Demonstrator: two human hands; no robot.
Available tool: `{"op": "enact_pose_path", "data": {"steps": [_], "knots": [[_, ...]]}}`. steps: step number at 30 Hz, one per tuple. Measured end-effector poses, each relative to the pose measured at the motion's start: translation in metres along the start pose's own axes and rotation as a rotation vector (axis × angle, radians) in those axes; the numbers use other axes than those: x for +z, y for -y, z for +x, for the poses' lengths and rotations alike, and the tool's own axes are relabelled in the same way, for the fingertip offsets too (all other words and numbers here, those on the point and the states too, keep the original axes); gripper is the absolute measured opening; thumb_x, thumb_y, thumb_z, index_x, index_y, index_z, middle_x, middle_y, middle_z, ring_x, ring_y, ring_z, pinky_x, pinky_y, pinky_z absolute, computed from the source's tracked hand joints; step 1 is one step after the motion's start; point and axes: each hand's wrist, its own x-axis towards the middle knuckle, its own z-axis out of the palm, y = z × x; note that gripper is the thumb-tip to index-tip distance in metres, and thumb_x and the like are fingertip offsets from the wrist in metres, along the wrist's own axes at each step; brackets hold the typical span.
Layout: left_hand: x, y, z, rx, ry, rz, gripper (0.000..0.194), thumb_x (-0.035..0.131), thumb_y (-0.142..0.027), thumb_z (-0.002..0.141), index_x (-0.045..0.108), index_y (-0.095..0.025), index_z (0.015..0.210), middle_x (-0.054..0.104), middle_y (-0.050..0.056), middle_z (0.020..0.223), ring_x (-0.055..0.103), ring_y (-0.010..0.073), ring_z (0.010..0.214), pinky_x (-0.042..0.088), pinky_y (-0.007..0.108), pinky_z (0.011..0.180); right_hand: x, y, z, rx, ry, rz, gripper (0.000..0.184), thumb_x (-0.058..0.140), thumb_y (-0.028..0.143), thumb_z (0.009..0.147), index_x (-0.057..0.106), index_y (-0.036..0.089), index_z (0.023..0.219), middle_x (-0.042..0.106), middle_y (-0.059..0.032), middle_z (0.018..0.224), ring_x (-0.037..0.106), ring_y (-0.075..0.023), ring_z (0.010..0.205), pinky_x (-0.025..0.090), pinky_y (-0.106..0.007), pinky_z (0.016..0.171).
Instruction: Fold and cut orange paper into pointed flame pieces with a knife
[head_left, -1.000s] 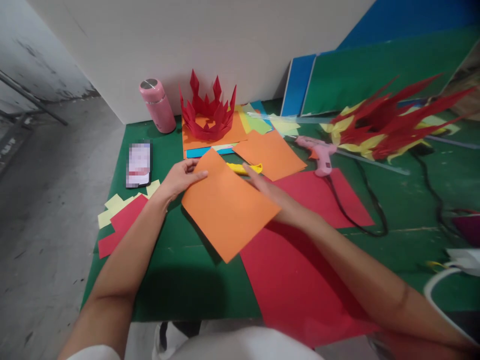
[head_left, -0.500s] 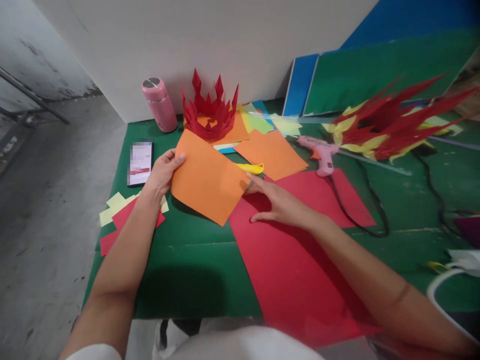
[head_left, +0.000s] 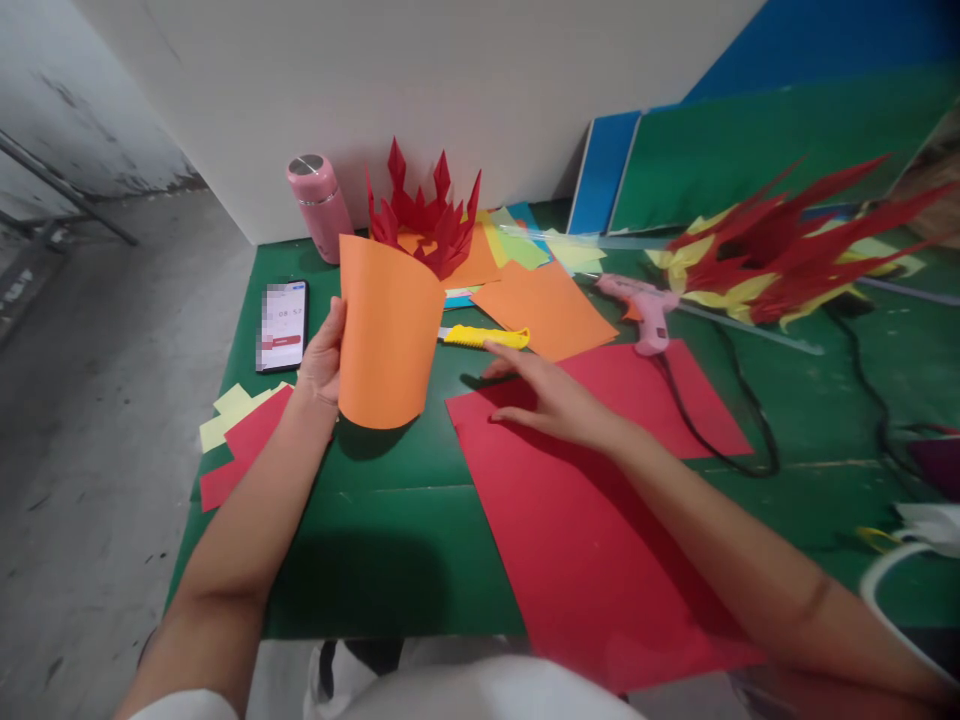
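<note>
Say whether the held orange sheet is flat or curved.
Curved: the orange sheet in the left hand has bowed top and bottom edges.

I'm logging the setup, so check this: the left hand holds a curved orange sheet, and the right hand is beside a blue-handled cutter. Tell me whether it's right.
Wrong color: the head view shows a yellow-handled cutter, not a blue-handled one. The rest stands: the left hand holds a curved orange sheet; the right hand is beside the cutter.

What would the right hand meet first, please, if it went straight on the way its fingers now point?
The right hand would probably meet the yellow knife first; if it passes above, the curved orange paper seems next, though depth is unclear.
</note>
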Motion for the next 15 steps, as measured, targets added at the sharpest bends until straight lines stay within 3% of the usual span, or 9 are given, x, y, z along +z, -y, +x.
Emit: {"op": "enact_pose_path", "data": {"steps": [4, 7, 12, 15], "knots": [[0.015, 0.008, -0.003, -0.093, 0.004, 0.104, 0.052, 0.067, -0.066, 0.081, 0.067, -0.023, 0.111, 0.076, 0.007, 0.109, 0.067, 0.033, 0.12, 0.059, 0.045, 0.095, 0.008, 0.006, 0.014, 0.048, -0.114, 0.289, 0.097, 0.069, 0.043, 0.088, 0.005, 0.041, 0.162, 0.06, -0.0103, 0.137, 0.065, -0.0264, 0.113, 0.055, -0.05, 0.095], [0.013, 0.017, 0.004, -0.112, -0.092, 0.332, 0.047, 0.082, -0.05, 0.071, 0.065, -0.019, 0.103, 0.076, 0.01, 0.103, 0.072, 0.0308, 0.103, 0.059, 0.044, 0.09, 0.012, 0.006, 0.021, 0.065, -0.184, 0.562, 0.105, 0.072, 0.044, 0.086, -0.002, 0.047, 0.16, 0.065, -0.0048, 0.125, 0.069, -0.0208, 0.099, 0.059, -0.042, 0.088], [0.007, 0.023, 0.009, 0.121, -0.319, 0.982, 0.029, 0.079, -0.035, 0.071, 0.063, -0.019, 0.09, 0.074, 0.007, 0.102, 0.069, 0.0249, 0.096, 0.056, 0.04, 0.088, 0.005, 0.001, 0.019, 0.096, -0.202, 0.736, 0.087, 0.072, 0.046, 0.087, 0.023, 0.046, 0.158, 0.071, -0.0002, 0.116, 0.07, -0.0179, 0.096, 0.06, -0.034, 0.085], [0.01, 0.022, 0.009, 0.195, -0.374, 1.139, 0.02, 0.076, -0.032, 0.075, 0.064, -0.02, 0.086, 0.075, 0.004, 0.098, 0.068, 0.0233, 0.095, 0.054, 0.038, 0.089, -0.004, 0.002, 0.012, 0.119, -0.132, 0.741, 0.07, 0.07, 0.046, 0.089, 0.041, 0.042, 0.152, 0.074, -0.0009, 0.116, 0.07, -0.0191, 0.107, 0.058, -0.033, 0.091]]}}
